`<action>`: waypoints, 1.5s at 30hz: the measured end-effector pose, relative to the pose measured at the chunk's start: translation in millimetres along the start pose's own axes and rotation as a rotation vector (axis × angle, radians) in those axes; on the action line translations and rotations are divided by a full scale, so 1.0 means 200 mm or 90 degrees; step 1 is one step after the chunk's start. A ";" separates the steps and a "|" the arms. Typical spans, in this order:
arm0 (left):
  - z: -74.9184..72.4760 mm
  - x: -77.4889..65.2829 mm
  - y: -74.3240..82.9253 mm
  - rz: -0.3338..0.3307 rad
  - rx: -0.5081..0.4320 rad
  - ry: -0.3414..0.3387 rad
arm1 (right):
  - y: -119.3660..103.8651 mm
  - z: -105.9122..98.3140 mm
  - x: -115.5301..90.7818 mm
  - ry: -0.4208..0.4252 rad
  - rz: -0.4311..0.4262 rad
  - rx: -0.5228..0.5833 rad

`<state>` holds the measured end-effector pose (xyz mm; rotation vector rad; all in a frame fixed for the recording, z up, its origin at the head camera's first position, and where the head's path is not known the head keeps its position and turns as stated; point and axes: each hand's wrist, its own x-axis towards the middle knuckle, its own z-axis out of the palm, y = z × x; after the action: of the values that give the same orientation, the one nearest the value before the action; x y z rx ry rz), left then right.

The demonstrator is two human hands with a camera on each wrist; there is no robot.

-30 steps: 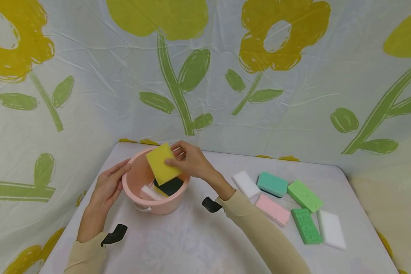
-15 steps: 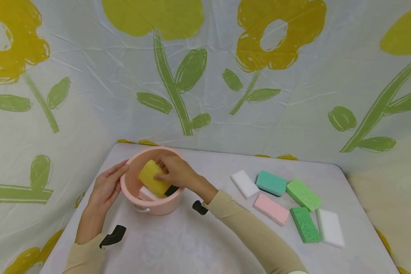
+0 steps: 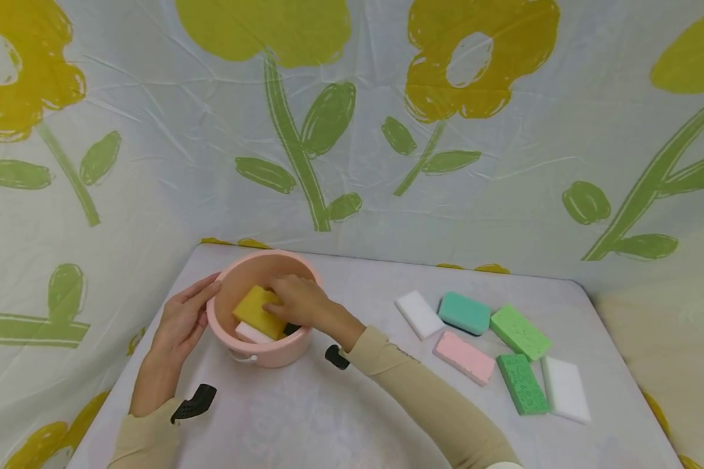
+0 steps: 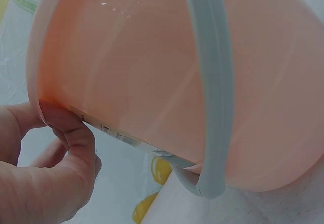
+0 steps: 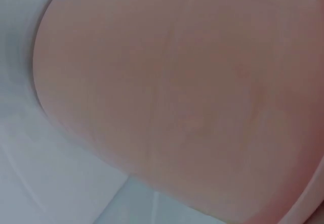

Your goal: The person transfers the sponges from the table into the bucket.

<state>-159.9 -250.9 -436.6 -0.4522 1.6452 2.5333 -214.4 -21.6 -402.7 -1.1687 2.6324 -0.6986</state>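
Inside the pink bucket (image 3: 276, 356), what are the fingers of the right hand (image 3: 305, 303) doing?

— Thumb against the yellow sponge (image 3: 253, 314), other fingers bent near its far edge. Whether they pinch it, cannot tell; the right wrist view gives mostly bucket wall

— And the left hand (image 3: 178, 319)?

— Gripping the bucket's rim on its left side, thumb over the edge, fingers curled at the outer wall. Left wrist view shows the grip close up, with the pale handle (image 4: 215, 82) across the bucket

— Where does the sponge lie?

— Down in the bucket, tilted. A white block (image 3: 251, 333) shows at its near edge, a dark piece (image 3: 291, 329) just beside the right hand

— Further out?

— Pale table (image 3: 328, 417), bucket on its left part. Well apart, to the right, a loose group: white sponge (image 3: 419, 315), teal sponge (image 3: 465, 313), pink sponge (image 3: 465, 357), light green sponge (image 3: 521, 332), dark green sponge (image 3: 523, 384), second white sponge (image 3: 566, 389) just beside that last green one

— Backdrop?

— Pale cloth (image 3: 504, 195) printed with yellow flowers and green stems
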 end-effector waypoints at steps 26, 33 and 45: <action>0.01 0.00 -0.01 -0.014 0.021 0.010 | 0.06 -0.21 -0.19 0.160 -0.062 0.168; 0.01 0.00 -0.01 -0.013 0.013 0.005 | 0.11 -0.24 -0.26 0.181 -0.044 0.192; 0.01 -0.01 -0.01 -0.014 0.018 0.014 | 0.23 -0.25 -0.40 0.230 0.001 0.193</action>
<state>-158.4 -247.2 -437.0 -0.4940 1.6719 2.4948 -207.5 80.8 -383.1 -1.0334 2.6638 -1.3663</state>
